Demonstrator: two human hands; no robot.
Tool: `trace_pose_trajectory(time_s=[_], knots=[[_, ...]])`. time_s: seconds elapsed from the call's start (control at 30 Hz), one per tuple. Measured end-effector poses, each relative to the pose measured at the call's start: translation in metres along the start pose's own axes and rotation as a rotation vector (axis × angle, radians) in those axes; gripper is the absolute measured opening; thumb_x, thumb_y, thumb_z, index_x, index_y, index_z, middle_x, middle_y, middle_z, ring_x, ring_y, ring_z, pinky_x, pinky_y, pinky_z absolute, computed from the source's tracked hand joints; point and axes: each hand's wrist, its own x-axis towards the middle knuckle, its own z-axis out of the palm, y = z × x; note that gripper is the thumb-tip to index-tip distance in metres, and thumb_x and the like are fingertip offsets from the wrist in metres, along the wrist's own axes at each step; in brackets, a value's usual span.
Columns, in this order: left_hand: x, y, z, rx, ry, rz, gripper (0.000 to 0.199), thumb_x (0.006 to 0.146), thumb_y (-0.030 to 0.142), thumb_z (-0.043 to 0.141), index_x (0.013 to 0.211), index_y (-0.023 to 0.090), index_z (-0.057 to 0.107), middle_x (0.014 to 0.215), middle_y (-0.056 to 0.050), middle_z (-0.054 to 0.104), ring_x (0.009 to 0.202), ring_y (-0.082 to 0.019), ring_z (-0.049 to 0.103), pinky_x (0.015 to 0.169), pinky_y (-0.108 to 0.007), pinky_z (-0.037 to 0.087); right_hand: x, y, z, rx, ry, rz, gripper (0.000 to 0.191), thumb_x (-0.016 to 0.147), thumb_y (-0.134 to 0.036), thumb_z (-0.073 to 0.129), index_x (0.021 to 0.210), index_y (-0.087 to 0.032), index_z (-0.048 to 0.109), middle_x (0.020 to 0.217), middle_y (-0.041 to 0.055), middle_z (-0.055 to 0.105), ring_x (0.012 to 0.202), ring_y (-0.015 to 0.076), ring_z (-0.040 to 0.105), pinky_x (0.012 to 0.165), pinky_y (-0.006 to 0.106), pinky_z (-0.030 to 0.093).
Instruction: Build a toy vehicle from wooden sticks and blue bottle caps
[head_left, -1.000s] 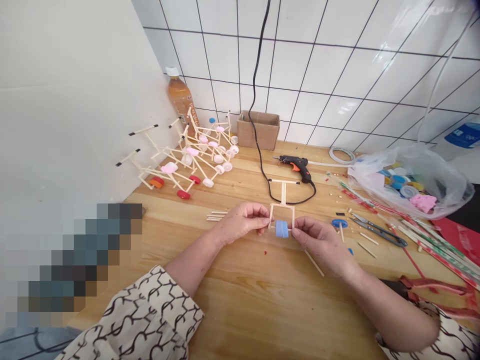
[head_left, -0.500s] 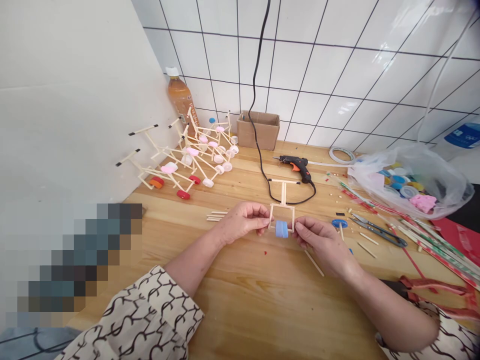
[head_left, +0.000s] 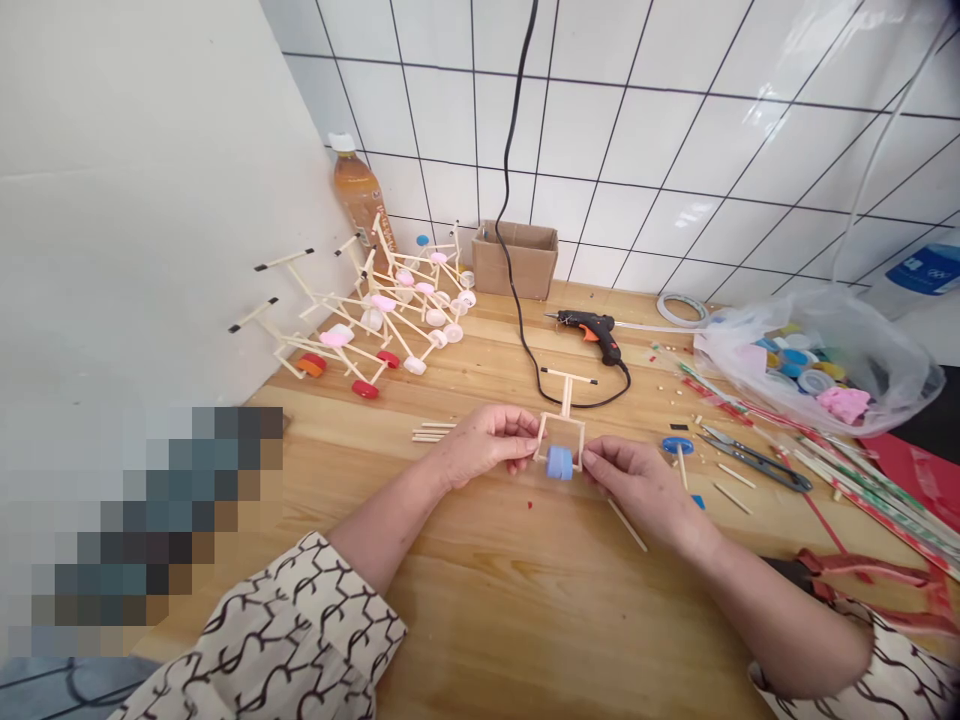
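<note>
Left of the wooden stick frame (head_left: 561, 430), finished stick models (head_left: 382, 302) stood in a cluster. Just beside it, the left hand (head_left: 484, 445) gripped the frame's left side. The blue bottle-cap wheel (head_left: 559, 462) sat at its near end, the right hand (head_left: 637, 490) pinched its right side, and scissors (head_left: 757, 465) lay farther right.

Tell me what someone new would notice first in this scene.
The eye goes first to the small frame of wooden sticks with a blue cap wheel, held at centre between the left hand and right hand. Behind it to the left, a cluster of stick vehicles with coloured wheels leans against a white board. To the right lie a black and orange hot glue gun and a clear plastic bag of caps.
</note>
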Motion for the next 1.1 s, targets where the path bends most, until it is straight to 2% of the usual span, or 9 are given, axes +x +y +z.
trace_pose_trajectory(time_s=[0.33, 0.73, 1.1], knots=[[-0.003, 0.001, 0.001, 0.026, 0.015, -0.070, 0.040, 0.065, 0.023, 0.068, 0.101, 0.010, 0.054, 0.063, 0.002, 0.058, 0.050, -0.008, 0.053, 0.046, -0.021, 0.040, -0.002, -0.009, -0.002, -0.132, -0.106, 0.051, 0.031, 0.080, -0.043, 0.043, 0.061, -0.019, 0.047, 0.055, -0.0049, 0.040, 0.051, 0.0101, 0.035, 0.050, 0.024, 0.028], [-0.004, 0.001, 0.002, 0.146, -0.025, -0.106, 0.038, 0.066, 0.017, 0.062, 0.102, 0.011, 0.052, 0.061, 0.003, 0.057, 0.049, -0.009, 0.052, 0.044, -0.019, 0.041, -0.001, -0.007, -0.003, -0.226, -0.164, 0.076, 0.032, 0.081, -0.044, 0.041, 0.061, -0.020, 0.045, 0.055, -0.0048, 0.041, 0.051, 0.0103, 0.036, 0.049, 0.024, 0.029], [-0.007, 0.004, 0.005, 0.349, -0.021, -0.089, 0.039, 0.070, 0.015, 0.055, 0.109, 0.010, 0.051, 0.061, 0.002, 0.058, 0.050, -0.010, 0.054, 0.044, -0.019, 0.043, -0.003, -0.016, -0.001, -0.355, -0.143, 0.048, 0.027, 0.081, -0.036, 0.042, 0.059, -0.020, 0.045, 0.053, -0.0054, 0.039, 0.051, 0.0105, 0.034, 0.048, 0.024, 0.027]])
